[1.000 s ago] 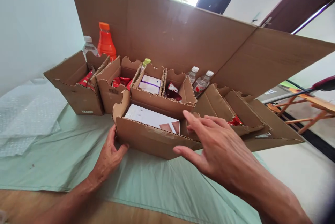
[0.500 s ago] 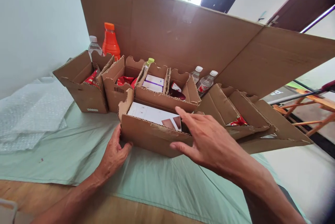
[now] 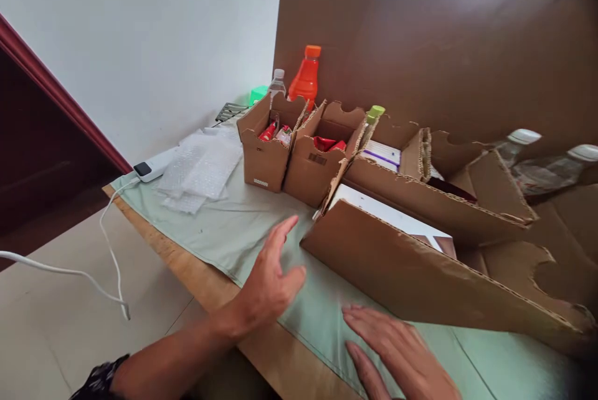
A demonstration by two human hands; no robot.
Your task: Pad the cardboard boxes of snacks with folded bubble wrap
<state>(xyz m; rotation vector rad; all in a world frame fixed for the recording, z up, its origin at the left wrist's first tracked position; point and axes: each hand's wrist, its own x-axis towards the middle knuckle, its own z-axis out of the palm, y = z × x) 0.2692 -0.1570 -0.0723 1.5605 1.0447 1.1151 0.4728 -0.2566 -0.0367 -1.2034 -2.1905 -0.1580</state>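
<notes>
My left hand (image 3: 273,278) hovers over the green cloth (image 3: 215,235), fingers apart and holding nothing, just left of the front cardboard box (image 3: 397,269). That box has a white carton (image 3: 387,210) with a brown picture lying inside. My right hand (image 3: 397,353) is low in front of the same box, not touching it, with thumb and fingers apart and nothing between them. Behind stand more open cardboard boxes: one with red packets (image 3: 268,132), one with a red packet (image 3: 329,143), and one with white and purple cartons (image 3: 382,154).
Bubble wrap (image 3: 200,166) lies on the table's left end, beside a white power strip (image 3: 154,166) with a white cable (image 3: 109,232) hanging off the edge. An orange bottle (image 3: 304,79) and clear bottles (image 3: 516,144) stand before a tall cardboard panel (image 3: 355,32).
The view has swung left. Both hands have come away from the front box; my left hand was at its left end and my right hand at its right end.
</notes>
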